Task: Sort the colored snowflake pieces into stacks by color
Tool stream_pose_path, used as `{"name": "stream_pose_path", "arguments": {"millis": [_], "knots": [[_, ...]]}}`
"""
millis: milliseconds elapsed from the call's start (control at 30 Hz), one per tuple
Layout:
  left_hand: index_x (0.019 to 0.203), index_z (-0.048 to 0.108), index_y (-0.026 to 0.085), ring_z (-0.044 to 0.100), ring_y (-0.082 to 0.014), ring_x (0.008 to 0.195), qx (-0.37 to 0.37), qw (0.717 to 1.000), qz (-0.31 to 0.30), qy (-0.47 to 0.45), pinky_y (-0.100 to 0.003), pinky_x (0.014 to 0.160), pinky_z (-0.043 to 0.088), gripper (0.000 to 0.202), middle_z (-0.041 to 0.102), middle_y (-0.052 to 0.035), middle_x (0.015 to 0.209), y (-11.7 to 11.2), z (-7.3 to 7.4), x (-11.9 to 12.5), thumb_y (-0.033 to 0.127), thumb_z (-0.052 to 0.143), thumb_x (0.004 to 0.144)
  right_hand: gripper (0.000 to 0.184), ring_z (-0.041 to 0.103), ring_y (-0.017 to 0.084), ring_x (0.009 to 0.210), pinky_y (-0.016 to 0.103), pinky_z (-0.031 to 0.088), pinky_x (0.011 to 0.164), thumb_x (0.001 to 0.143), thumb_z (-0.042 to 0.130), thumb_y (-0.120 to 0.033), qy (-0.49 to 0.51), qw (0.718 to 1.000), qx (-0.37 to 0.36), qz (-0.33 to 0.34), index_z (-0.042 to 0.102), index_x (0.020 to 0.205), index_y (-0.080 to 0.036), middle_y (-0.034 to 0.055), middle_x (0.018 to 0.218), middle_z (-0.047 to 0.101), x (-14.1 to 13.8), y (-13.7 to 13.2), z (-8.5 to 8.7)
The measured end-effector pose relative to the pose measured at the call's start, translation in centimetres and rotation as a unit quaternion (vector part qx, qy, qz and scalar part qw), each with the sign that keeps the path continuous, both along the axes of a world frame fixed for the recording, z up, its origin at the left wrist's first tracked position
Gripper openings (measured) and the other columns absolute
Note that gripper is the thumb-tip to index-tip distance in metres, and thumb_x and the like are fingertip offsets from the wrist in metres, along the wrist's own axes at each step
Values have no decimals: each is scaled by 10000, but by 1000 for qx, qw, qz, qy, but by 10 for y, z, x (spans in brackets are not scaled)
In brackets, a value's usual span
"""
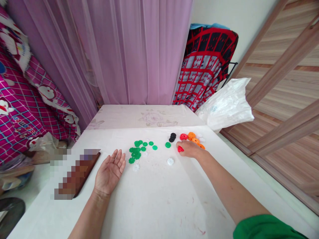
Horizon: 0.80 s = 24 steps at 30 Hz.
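Observation:
My left hand (110, 171) lies palm up on the white table (154, 199), fingers stretched out and holding nothing, just left of a cluster of green plastic discs (138, 150). My right hand (189, 148) reaches to the far right side with its fingers pinched on a red disc (180, 149). Around that hand lie another red disc (183, 136), orange discs (194, 138), black discs (172, 136) and a lone green disc (167, 144). White discs (170, 161) rest between the hands.
A dark flat object (84, 172), partly blurred, lies at the table's left edge. A white plastic bag (225, 104) sits at the back right corner. Pink curtains (119, 49) hang behind, patterned bedding (27, 99) to the left, wooden floor to the right.

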<state>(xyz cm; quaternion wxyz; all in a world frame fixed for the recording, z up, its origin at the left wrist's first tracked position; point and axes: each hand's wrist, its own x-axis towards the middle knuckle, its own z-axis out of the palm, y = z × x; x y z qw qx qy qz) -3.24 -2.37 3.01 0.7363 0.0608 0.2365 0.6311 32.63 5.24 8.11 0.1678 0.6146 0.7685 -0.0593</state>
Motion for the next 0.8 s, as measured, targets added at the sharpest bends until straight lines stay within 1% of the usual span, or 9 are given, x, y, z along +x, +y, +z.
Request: {"name": "stream_pose_path", "arguments": {"millis": [67, 133, 233, 267, 333, 400, 467, 600, 800], "knots": [[1042, 673, 163, 662, -208, 1028, 1, 1000, 0, 1, -322, 811, 569, 316, 719, -96, 1061, 0, 1, 0, 185, 385, 913, 360, 611, 235, 887, 277, 382, 642, 774, 502, -232, -3, 1000, 0, -8, 604, 1119, -235, 95, 1065, 621, 0, -1, 2], [1033, 672, 157, 664, -211, 1024, 1, 1000, 1, 2, -322, 805, 571, 320, 719, -94, 1066, 0, 1, 0, 181, 375, 916, 456, 605, 252, 957, 292, 406, 687, 766, 537, -265, 8, 1000, 5, -30, 561, 1221, -254, 100, 1175, 598, 1, -6, 7], [1042, 669, 156, 662, -212, 1027, 3, 1000, 3, -1, -323, 810, 570, 318, 718, -93, 1067, 0, 1, 1, 181, 377, 917, 572, 561, 254, 1090, 301, 420, 778, 788, 555, -350, 48, 992, 77, -84, 465, 1345, -256, 99, 1331, 522, 4, -23, 15], [1044, 668, 157, 662, -212, 1028, 3, 1000, 1, -3, -325, 813, 569, 315, 718, -94, 1066, 0, 1, 1, 181, 381, 916, 543, 558, 242, 1098, 295, 419, 790, 818, 524, -368, 61, 987, 108, -104, 466, 1345, -252, 93, 1325, 533, 3, -32, 16], [1048, 668, 160, 662, -212, 1029, 4, 1000, -1, -5, -326, 813, 569, 313, 719, -96, 1061, 0, 1, 1, 180, 387, 913, 433, 589, 217, 1040, 283, 417, 772, 890, 418, -353, 75, 977, 141, -139, 514, 1300, -257, 75, 1218, 617, 0, -50, 13], [1043, 671, 160, 664, -211, 1023, 3, 1000, 0, -5, -324, 809, 570, 317, 721, -96, 1055, 0, 1, 1, 183, 381, 915, 397, 626, 212, 950, 285, 417, 731, 925, 333, -302, 71, 979, 114, -150, 567, 1246, -278, 66, 1085, 683, -7, -67, 3], [1041, 672, 158, 664, -212, 1022, 3, 1000, 0, -4, -322, 807, 570, 323, 720, -98, 1059, 0, 1, 1, 185, 375, 918, 407, 641, 216, 919, 296, 419, 736, 936, 309, -282, 57, 986, 77, -134, 575, 1244, -282, 77, 1030, 702, -15, -78, -9], [1048, 673, 164, 664, -211, 1023, 5, 1000, -6, -7, -324, 811, 569, 329, 721, -99, 1057, 0, 2, 0, 174, 373, 914, 429, 649, 211, 920, 301, 425, 754, 943, 291, -261, 35, 988, 53, -138, 525, 1302, -277, 98, 1022, 705, -20, -77, -24], [1057, 670, 156, 655, -218, 1044, 5, 1000, 5, 5, -327, 811, 570, 322, 712, -105, 1084, 0, 1, 0, 170, 384, 909, 445, 642, 222, 960, 308, 433, 747, 939, 288, -258, 40, 985, 59, -155, 509, 1323, -298, 95, 1073, 693, -10, -58, -27]]}}
